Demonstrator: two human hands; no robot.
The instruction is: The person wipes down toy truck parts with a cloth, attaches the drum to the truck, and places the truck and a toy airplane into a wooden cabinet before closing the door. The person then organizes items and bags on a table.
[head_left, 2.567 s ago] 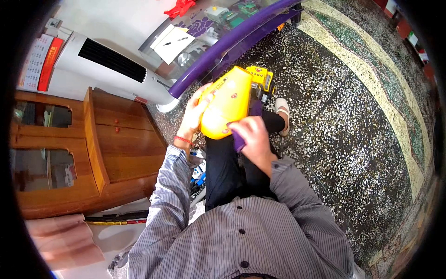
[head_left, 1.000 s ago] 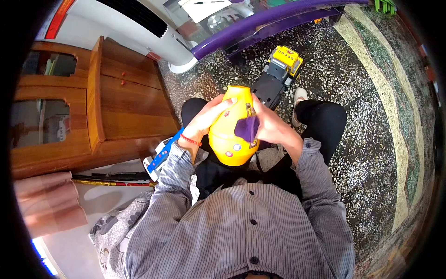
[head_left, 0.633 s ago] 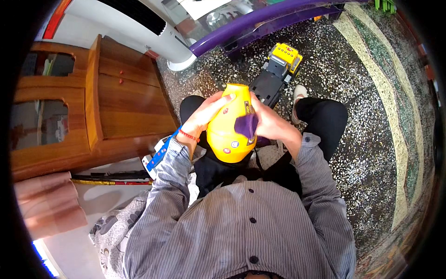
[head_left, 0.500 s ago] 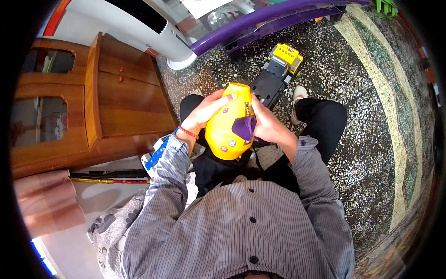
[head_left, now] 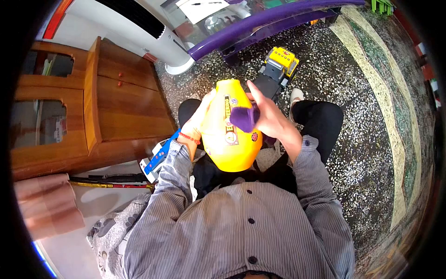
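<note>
A yellow toy mixer drum (head_left: 232, 153) with stickers and lettering is held up over my lap, its narrow end pointing away from me. My left hand (head_left: 197, 121) is closed around the drum's left side, its fingers partly hidden. On the other side, my right hand (head_left: 272, 118) grips a bunched purple cloth (head_left: 245, 117) that lies against the drum's surface. Beyond the drum, a toy truck with a yellow cab (head_left: 282, 60) and a dark bed (head_left: 268, 86) stands on the floor, partly covered by my hand.
A wooden cabinet (head_left: 125, 97) stands at the left, with a white tower appliance (head_left: 172, 49) behind it. A purple-edged glass table (head_left: 260, 23) spans the back. Speckled floor (head_left: 353, 121) stretches to the right. A blue and white object (head_left: 160, 156) lies by my left forearm.
The drum has been turned so that its lettered side now faces up, and it sits slightly nearer to me. The purple cloth has shifted a little across it with my right hand.
</note>
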